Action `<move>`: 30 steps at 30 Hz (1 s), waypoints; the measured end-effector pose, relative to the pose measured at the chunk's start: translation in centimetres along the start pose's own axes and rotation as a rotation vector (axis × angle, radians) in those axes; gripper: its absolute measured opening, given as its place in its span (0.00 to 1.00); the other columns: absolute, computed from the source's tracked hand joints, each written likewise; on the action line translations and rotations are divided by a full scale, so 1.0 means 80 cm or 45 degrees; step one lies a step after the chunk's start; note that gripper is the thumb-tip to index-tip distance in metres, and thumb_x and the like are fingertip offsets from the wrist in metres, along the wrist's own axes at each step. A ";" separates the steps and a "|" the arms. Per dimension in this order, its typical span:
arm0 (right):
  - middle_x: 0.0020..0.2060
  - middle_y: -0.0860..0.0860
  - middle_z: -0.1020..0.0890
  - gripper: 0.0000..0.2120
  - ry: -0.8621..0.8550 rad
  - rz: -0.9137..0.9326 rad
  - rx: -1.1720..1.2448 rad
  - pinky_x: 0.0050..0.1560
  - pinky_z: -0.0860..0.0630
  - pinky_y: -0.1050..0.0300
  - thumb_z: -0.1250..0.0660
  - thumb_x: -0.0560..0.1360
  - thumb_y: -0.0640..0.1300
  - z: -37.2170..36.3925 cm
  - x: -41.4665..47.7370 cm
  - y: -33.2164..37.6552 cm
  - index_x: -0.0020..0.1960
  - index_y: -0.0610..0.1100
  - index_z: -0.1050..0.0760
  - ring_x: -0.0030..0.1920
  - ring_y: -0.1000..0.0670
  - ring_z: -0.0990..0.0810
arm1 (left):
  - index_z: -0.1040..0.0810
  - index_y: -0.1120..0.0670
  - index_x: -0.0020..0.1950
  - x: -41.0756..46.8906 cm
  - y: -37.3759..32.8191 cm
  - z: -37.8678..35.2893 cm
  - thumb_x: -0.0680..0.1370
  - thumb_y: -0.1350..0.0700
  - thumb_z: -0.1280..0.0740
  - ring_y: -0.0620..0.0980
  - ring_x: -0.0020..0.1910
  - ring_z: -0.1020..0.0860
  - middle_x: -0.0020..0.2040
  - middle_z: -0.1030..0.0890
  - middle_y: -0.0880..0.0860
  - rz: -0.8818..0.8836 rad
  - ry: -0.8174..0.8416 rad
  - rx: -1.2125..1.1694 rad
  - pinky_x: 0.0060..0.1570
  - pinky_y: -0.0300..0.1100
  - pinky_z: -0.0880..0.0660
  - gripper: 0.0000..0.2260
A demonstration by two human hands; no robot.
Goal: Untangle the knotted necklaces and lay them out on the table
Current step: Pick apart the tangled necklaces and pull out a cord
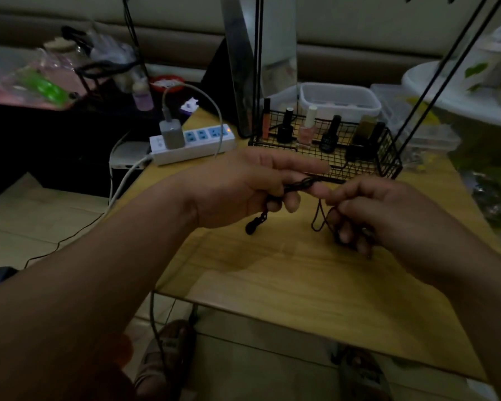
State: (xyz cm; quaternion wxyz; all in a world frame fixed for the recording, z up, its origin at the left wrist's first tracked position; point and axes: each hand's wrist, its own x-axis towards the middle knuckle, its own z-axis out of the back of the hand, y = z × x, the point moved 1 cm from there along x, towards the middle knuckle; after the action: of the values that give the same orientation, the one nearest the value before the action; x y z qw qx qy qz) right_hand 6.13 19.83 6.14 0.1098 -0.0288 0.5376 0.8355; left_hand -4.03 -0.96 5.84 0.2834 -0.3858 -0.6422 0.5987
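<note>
**Dim room, two hands working a dark cord tangle above a wooden surface**

Low light covers a tiled floor at the bottom of the view. A sandalled foot (168,351) shows there, just under the near edge of the wooden surface (272,270).

Above the middle of that surface, both hands are raised close together, and the knotted necklaces (301,182) are stretched between them, clear of the wood. The left hand (243,189) has its fingers curled around a bunched length of dark cord. Its thumb lies along the top, and a short end with a dark pendant (250,227) hangs below the palm. The right hand (382,209) pinches the other part of the tangle with curled fingertips. A thin loop (318,218) droops beside its thumb, and more dark cord shows between its lower fingers. How many necklaces make up the tangle cannot be told in this light.

Past the hands, toward the far right of the surface, stands a black wire basket (388,166) holding a row of upright nail polish bottles (285,125). A white power strip (197,146) lies at the far left corner with a grey charger (171,133) plugged into it. Behind the basket, at the far edge, sits a clear plastic box (340,96).
</note>
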 end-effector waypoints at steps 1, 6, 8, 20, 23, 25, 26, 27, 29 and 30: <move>0.41 0.46 0.14 0.09 -0.017 0.014 -0.066 0.37 0.24 0.48 0.34 0.81 0.40 -0.005 0.000 0.000 0.51 0.51 0.18 0.36 0.40 0.17 | 0.26 0.59 0.74 0.000 0.000 0.000 0.76 0.68 0.41 0.49 0.46 0.21 0.64 0.19 0.64 -0.009 0.001 -0.006 0.46 0.43 0.31 0.26; 0.56 0.61 0.19 0.16 -0.058 0.177 -0.223 0.39 0.22 0.56 0.34 0.79 0.41 -0.014 0.002 0.008 0.58 0.61 0.23 0.37 0.62 0.19 | 0.29 0.57 0.77 -0.001 0.000 0.002 0.80 0.73 0.44 0.51 0.51 0.18 0.64 0.18 0.61 -0.016 -0.010 -0.013 0.46 0.41 0.27 0.27; 0.60 0.62 0.18 0.21 0.063 0.218 -0.077 0.56 0.21 0.50 0.34 0.78 0.38 -0.019 0.004 0.011 0.65 0.60 0.25 0.52 0.64 0.18 | 0.30 0.56 0.77 0.000 -0.001 0.004 0.80 0.74 0.44 0.52 0.51 0.18 0.63 0.17 0.61 -0.032 -0.028 -0.007 0.46 0.42 0.28 0.27; 0.28 0.52 0.36 0.12 -0.054 0.163 0.367 0.28 0.41 0.58 0.37 0.83 0.47 -0.001 0.025 0.007 0.46 0.44 0.19 0.28 0.53 0.38 | 0.24 0.55 0.70 -0.008 -0.012 0.006 0.84 0.64 0.42 0.50 0.38 0.24 0.55 0.14 0.61 -0.004 -0.309 0.144 0.39 0.45 0.34 0.16; 0.29 0.51 0.38 0.13 -0.128 0.213 0.432 0.29 0.43 0.56 0.38 0.83 0.43 0.008 0.027 0.008 0.42 0.43 0.21 0.28 0.53 0.38 | 0.22 0.55 0.67 -0.009 -0.007 0.006 0.84 0.62 0.42 0.50 0.33 0.29 0.49 0.14 0.60 0.006 -0.296 0.232 0.33 0.43 0.36 0.15; 0.29 0.51 0.37 0.13 -0.157 0.210 0.438 0.30 0.41 0.56 0.39 0.83 0.42 0.010 0.026 0.008 0.41 0.43 0.22 0.29 0.52 0.37 | 0.20 0.55 0.65 -0.010 -0.004 0.005 0.85 0.60 0.39 0.49 0.30 0.32 0.45 0.14 0.58 0.007 -0.262 0.284 0.30 0.41 0.37 0.12; 0.29 0.51 0.36 0.12 -0.167 0.209 0.427 0.30 0.40 0.57 0.38 0.83 0.42 0.011 0.026 0.008 0.42 0.42 0.23 0.30 0.52 0.36 | 0.19 0.56 0.64 -0.010 -0.004 0.004 0.84 0.60 0.38 0.48 0.29 0.33 0.43 0.15 0.57 0.017 -0.246 0.285 0.29 0.39 0.37 0.11; 0.29 0.51 0.36 0.12 -0.172 0.210 0.416 0.30 0.39 0.57 0.38 0.83 0.42 0.011 0.026 0.007 0.42 0.42 0.22 0.30 0.52 0.36 | 0.19 0.57 0.63 -0.010 -0.003 0.003 0.84 0.59 0.37 0.47 0.28 0.35 0.41 0.16 0.56 0.028 -0.229 0.280 0.27 0.37 0.37 0.10; 0.29 0.51 0.34 0.12 -0.161 0.215 0.393 0.31 0.38 0.56 0.37 0.83 0.43 0.011 0.026 0.006 0.43 0.42 0.21 0.31 0.51 0.34 | 0.19 0.59 0.61 -0.008 -0.001 0.001 0.83 0.57 0.35 0.47 0.27 0.36 0.38 0.17 0.54 0.055 -0.198 0.281 0.26 0.35 0.38 0.10; 0.29 0.50 0.33 0.12 -0.152 0.216 0.377 0.32 0.37 0.55 0.37 0.83 0.44 0.011 0.026 0.006 0.44 0.42 0.21 0.31 0.50 0.33 | 0.19 0.60 0.60 -0.008 0.001 0.000 0.83 0.56 0.35 0.46 0.26 0.35 0.37 0.18 0.54 0.068 -0.181 0.282 0.25 0.36 0.38 0.10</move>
State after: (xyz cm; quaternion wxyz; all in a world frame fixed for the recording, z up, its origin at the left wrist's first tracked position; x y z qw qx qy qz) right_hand 4.10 20.72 6.56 0.0737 0.0825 0.6479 0.7537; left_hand -3.67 -1.45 5.86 0.2620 -0.3259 -0.5802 0.6990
